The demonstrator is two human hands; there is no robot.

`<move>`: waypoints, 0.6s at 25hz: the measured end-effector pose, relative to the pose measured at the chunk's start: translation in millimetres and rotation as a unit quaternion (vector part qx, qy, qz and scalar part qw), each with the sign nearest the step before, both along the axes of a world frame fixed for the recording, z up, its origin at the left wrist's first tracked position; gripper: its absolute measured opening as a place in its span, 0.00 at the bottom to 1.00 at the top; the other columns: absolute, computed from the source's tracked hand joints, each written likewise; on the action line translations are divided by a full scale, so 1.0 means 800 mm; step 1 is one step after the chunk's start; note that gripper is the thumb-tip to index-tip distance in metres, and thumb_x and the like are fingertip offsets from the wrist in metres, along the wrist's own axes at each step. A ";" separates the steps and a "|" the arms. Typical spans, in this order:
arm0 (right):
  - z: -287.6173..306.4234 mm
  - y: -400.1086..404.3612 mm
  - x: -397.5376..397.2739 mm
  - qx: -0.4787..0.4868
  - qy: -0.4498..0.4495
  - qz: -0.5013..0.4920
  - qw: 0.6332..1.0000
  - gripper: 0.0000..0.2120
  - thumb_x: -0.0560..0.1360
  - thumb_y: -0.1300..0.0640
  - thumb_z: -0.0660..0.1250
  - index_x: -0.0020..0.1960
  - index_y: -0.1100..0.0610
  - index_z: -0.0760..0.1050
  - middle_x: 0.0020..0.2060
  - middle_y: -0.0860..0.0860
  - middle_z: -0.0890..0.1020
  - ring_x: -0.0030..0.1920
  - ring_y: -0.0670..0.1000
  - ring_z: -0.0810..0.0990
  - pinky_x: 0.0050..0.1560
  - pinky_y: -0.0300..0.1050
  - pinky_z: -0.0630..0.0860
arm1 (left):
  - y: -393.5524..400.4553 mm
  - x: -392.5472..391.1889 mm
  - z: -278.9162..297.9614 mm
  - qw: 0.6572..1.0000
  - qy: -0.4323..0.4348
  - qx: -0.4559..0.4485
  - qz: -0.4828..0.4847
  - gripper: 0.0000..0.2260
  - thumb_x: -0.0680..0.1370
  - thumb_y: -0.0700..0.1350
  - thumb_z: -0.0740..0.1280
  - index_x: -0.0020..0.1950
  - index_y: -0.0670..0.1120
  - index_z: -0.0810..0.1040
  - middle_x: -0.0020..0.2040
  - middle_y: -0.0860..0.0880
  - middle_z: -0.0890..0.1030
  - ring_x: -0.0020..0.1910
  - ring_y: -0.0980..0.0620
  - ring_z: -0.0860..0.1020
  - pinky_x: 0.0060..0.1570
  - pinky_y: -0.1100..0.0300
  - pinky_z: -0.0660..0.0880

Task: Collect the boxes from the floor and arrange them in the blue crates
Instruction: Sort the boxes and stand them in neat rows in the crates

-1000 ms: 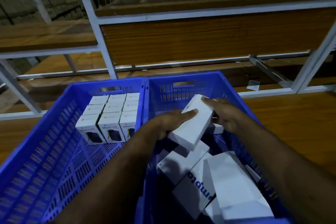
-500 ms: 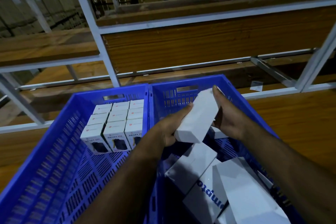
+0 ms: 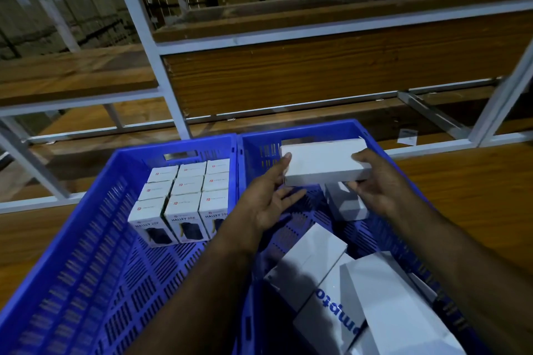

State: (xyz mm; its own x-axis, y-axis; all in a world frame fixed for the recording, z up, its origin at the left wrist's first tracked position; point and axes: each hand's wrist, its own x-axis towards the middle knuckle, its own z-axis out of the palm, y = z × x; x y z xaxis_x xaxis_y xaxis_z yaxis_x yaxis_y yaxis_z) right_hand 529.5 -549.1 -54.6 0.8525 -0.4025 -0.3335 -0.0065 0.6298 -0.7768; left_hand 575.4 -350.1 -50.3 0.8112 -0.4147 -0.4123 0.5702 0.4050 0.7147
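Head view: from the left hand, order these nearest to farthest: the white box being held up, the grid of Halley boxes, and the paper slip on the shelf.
From the left hand:
1. White box, touching its fingers, at the right crate's far end.
2. Halley boxes, standing in the left crate, beside the hand.
3. Paper slip, on the wooden shelf beyond the crates, far right.

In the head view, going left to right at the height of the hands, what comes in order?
Left blue crate → upright Halley boxes → left hand → held white box → right hand → wooden shelf board.
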 end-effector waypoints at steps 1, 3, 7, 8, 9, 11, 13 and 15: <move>0.000 0.001 -0.001 -0.002 0.001 0.003 1.000 0.11 0.74 0.65 0.69 0.54 0.55 0.76 0.54 0.57 0.82 0.56 0.56 0.80 0.47 0.51 0.82 | -0.001 -0.001 0.001 1.000 0.007 -0.002 -0.007 0.13 0.75 0.41 0.74 0.58 0.39 0.79 0.57 0.41 0.81 0.62 0.41 0.79 0.61 0.45 0.79; 0.000 0.003 -0.003 -0.047 0.030 0.058 0.997 0.10 0.74 0.64 0.70 0.54 0.56 0.76 0.55 0.57 0.81 0.56 0.56 0.79 0.56 0.53 0.80 | -0.003 0.000 -0.001 1.000 0.009 0.007 -0.003 0.12 0.75 0.37 0.73 0.57 0.37 0.79 0.60 0.40 0.80 0.62 0.42 0.78 0.58 0.47 0.80; -0.004 0.014 -0.006 -0.132 0.128 0.216 0.959 0.15 0.72 0.63 0.74 0.57 0.59 0.77 0.51 0.57 0.83 0.48 0.54 0.82 0.40 0.47 0.82 | -0.003 0.013 -0.011 0.997 -0.022 0.013 0.073 0.13 0.77 0.36 0.71 0.61 0.35 0.78 0.63 0.39 0.81 0.59 0.47 0.80 0.64 0.55 0.76; -0.008 0.019 -0.008 -0.122 0.134 0.236 0.955 0.17 0.71 0.63 0.75 0.58 0.60 0.77 0.51 0.57 0.85 0.50 0.55 0.83 0.40 0.46 0.83 | -0.004 0.014 -0.014 0.996 -0.041 0.034 0.071 0.18 0.77 0.38 0.73 0.65 0.35 0.76 0.64 0.40 0.81 0.60 0.47 0.81 0.64 0.55 0.77; -0.012 0.024 -0.010 -0.122 0.135 0.256 0.950 0.19 0.70 0.62 0.76 0.59 0.61 0.77 0.52 0.57 0.85 0.52 0.55 0.84 0.41 0.47 0.84 | -0.007 0.015 -0.020 0.994 -0.058 0.071 0.053 0.23 0.76 0.40 0.73 0.69 0.36 0.73 0.64 0.41 0.80 0.60 0.47 0.81 0.64 0.54 0.77; -0.020 0.033 -0.011 -0.141 0.134 0.285 0.939 0.19 0.70 0.59 0.77 0.60 0.60 0.79 0.54 0.57 0.85 0.56 0.56 0.83 0.47 0.49 0.83 | -0.014 0.010 -0.026 0.984 -0.081 0.161 -0.011 0.22 0.78 0.42 0.72 0.70 0.39 0.73 0.63 0.42 0.82 0.60 0.45 0.81 0.63 0.49 0.77; -0.023 0.038 -0.010 -0.151 0.131 0.288 0.937 0.18 0.71 0.57 0.76 0.59 0.61 0.80 0.55 0.58 0.85 0.56 0.56 0.83 0.48 0.48 0.83 | -0.020 0.002 -0.024 0.968 -0.089 0.226 -0.066 0.15 0.80 0.42 0.69 0.66 0.39 0.77 0.61 0.42 0.83 0.57 0.43 0.82 0.56 0.48 0.80; -0.025 0.032 -0.008 -0.148 0.137 0.284 0.937 0.18 0.74 0.54 0.74 0.60 0.62 0.79 0.54 0.59 0.84 0.54 0.57 0.83 0.47 0.50 0.83 | -0.025 0.005 -0.027 0.960 -0.072 0.259 -0.075 0.14 0.81 0.42 0.67 0.65 0.39 0.77 0.59 0.41 0.82 0.52 0.44 0.80 0.48 0.50 0.80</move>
